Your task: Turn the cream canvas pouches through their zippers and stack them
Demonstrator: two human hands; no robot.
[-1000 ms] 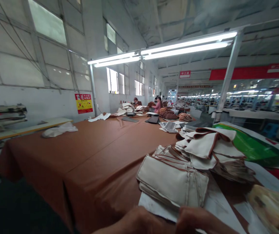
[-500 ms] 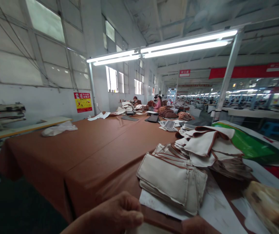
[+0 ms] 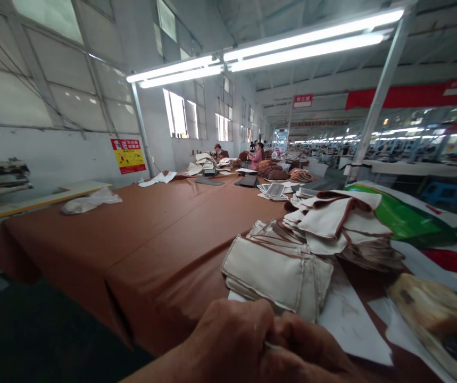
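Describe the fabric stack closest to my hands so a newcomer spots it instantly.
On the big brown-covered table, go to the near right, just beyond the left hand and right hand. The cream fabric stack lies there, partly over a white sheet. Its top piece lies flat, while the pile behind it, to the right, is topped by a folded, brown-edged piece.

White wall (image 3: 80,151) with bright windows (image 3: 176,114), lit tube lights (image 3: 316,45) overhead, blue stool (image 3: 443,192) at right, dark floor (image 3: 52,324)
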